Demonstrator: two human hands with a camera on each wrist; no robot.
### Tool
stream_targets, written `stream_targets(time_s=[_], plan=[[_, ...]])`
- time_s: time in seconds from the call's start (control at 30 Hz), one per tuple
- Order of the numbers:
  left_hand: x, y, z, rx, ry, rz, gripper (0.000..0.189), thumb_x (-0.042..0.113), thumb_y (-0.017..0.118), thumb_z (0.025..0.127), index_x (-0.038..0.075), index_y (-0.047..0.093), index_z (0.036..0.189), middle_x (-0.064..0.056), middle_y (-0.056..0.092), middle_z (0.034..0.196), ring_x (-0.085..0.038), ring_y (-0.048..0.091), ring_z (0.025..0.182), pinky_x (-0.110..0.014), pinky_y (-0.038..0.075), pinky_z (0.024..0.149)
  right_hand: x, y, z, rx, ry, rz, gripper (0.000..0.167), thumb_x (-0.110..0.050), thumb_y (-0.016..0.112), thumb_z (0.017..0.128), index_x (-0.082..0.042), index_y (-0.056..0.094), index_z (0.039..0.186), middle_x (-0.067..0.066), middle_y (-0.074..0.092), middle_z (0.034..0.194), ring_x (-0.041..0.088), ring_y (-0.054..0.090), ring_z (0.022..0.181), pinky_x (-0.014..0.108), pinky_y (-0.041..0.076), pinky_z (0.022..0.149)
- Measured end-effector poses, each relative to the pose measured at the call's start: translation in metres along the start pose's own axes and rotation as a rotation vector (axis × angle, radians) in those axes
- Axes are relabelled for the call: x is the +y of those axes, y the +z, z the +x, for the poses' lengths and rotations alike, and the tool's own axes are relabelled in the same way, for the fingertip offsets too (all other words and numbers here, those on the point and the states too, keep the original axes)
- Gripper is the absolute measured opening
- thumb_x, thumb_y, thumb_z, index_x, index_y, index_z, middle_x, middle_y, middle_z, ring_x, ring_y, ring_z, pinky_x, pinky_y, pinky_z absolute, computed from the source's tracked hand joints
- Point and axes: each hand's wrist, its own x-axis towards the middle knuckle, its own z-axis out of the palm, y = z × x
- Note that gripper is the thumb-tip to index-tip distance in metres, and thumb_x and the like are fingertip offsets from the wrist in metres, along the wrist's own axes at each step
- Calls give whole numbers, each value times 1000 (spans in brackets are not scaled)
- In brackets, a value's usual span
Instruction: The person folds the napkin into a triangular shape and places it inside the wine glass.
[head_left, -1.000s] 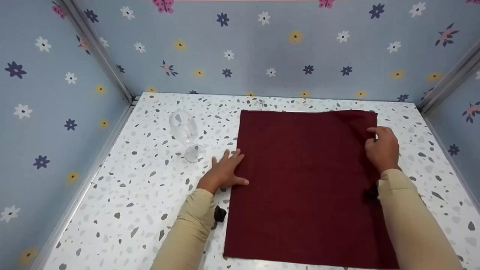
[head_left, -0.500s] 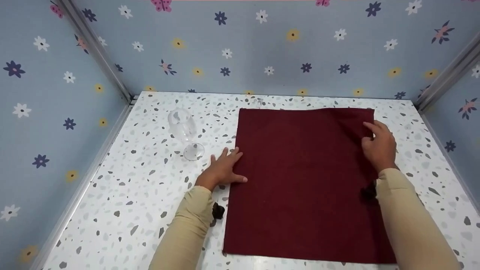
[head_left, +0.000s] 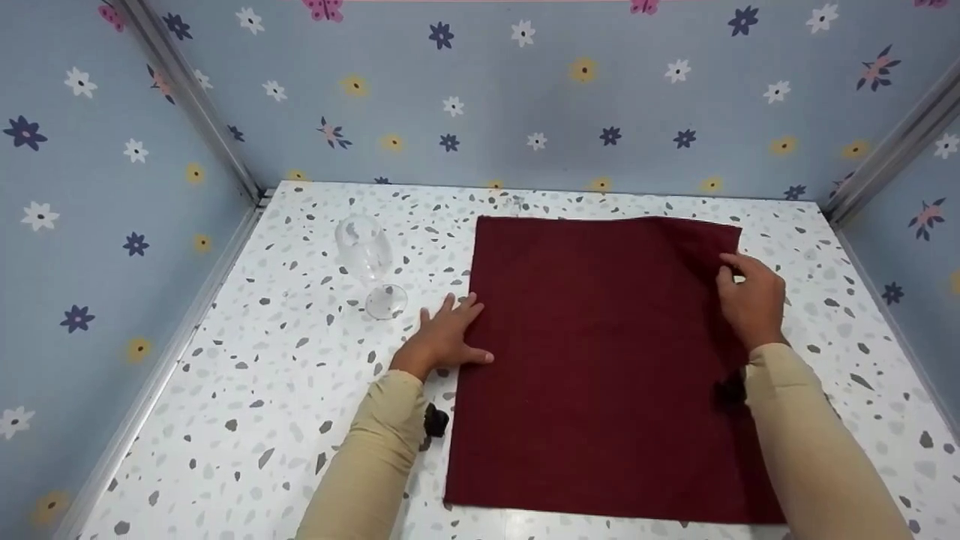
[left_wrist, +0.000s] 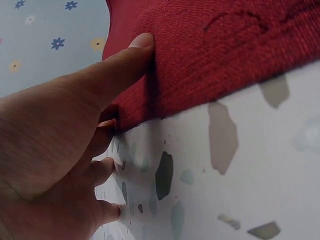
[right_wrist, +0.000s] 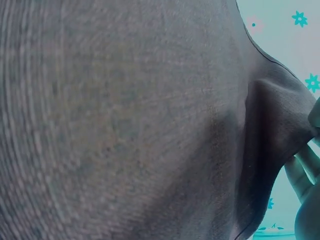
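Observation:
A dark red cloth napkin (head_left: 600, 360) lies spread over the speckled table, its right edge lifted near the far corner. My left hand (head_left: 442, 337) rests across the left edge with fingers spread. In the left wrist view its thumb (left_wrist: 142, 42) presses on the red fabric (left_wrist: 200, 65), while some fingertips touch the tabletop. At the right edge, my right hand (head_left: 754, 304) pinches the cloth between thumb and index finger. The right wrist view has shifted colours; there the fabric (right_wrist: 125, 125) fills most of the picture and the fingers (right_wrist: 298, 177) show partly at the right border.
A clear stemmed glass (head_left: 367, 255) is on the table left of the napkin, just beyond my left hand. Flower-patterned panels (head_left: 525, 90) enclose the back and both sides. The speckled tabletop (head_left: 262, 390) shows around the cloth.
My right hand's index finger has come back toward the thumb after reaching out. The napkin's far right corner has shifted slightly left with that hand. My left hand stays in place.

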Motion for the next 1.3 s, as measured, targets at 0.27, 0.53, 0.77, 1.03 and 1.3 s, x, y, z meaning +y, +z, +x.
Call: stream_targets(time_s=[0.27, 0.53, 0.77, 1.03, 1.3], plan=[[-1, 1, 3, 0, -5, 9, 92, 45, 78, 86, 9, 32, 157, -9, 17, 166, -39, 5, 151, -67, 3, 115, -6, 3, -5, 34, 27, 22, 25, 7, 55, 88, 5, 73, 105, 22, 71, 103, 34, 66, 89, 39, 46, 79], [-1, 2, 2, 5, -10, 0, 92, 44, 79, 85, 8, 33, 157, -9, 19, 166, -39, 6, 151, -67, 3, 115, -6, 6, -10, 5, -9, 8, 39, 11, 52, 88, 3, 68, 122, 22, 65, 118, 34, 64, 88, 43, 47, 80], [0, 1, 2, 4, -16, 27, 93, 46, 78, 85, 10, 33, 157, -7, 19, 166, -38, 7, 152, -67, 5, 115, -6, 6, -11, 36, -58, 16, 43, 12, 54, 85, 3, 67, 125, 24, 63, 125, 36, 64, 100, 46, 49, 82], [1, -1, 2, 0, -19, 27, 93, 46, 78, 85, 10, 32, 157, -8, 18, 166, -38, 6, 152, -68, 6, 115, -11, 9, -12, 66, -63, 38, 19, 2, 63, 90, 4, 75, 104, 18, 72, 103, 31, 68, 95, 11, 41, 78], [0, -1, 2, 4, -16, 18, 92, 46, 79, 85, 9, 34, 157, -8, 19, 166, -38, 6, 152, -68, 5, 115, -20, 10, -13, 86, -82, 74, 19, 6, 60, 89, 5, 74, 101, 21, 70, 98, 32, 65, 88, 17, 39, 76]])
